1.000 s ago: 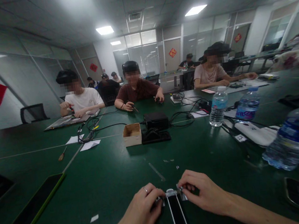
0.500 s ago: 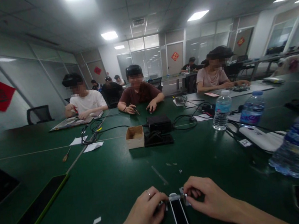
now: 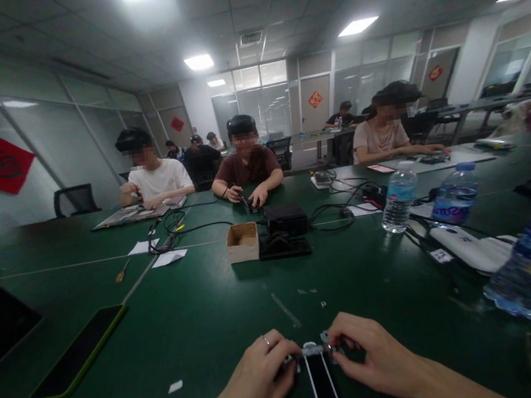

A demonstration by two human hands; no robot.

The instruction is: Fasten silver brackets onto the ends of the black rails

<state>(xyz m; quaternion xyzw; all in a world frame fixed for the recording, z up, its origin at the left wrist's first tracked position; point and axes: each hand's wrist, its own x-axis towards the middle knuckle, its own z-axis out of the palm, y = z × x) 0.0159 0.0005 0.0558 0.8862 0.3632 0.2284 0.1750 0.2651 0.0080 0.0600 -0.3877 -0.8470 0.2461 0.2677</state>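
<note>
A narrow dark panel with white long edges [image 3: 326, 391] lies in front of me, running out of the bottom of the view. Across its far end sits a pale bracket-like piece [image 3: 312, 349]. At its left side, my left hand [image 3: 266, 377] is closed with thumb and fingers pinching a small metal part [image 3: 298, 365], mostly hidden by the fingers. My right hand [image 3: 372, 357] pinches a similar small metal part [image 3: 325, 340] at the right side. The exact kind of these parts is too small to tell.
A phone in a green case [image 3: 76, 353] lies left, a screwdriver [image 3: 121, 272] beyond it. An open box [image 3: 242, 245] and a black device [image 3: 286, 221] stand ahead. Water bottles [image 3: 399, 197] and a white power strip [image 3: 470, 248] are right. Several people sit opposite.
The whole view has shifted slightly, with things sitting a little further right. My hands keep the same pinch beside the panel. The person opposite has brought their hands closer together.
</note>
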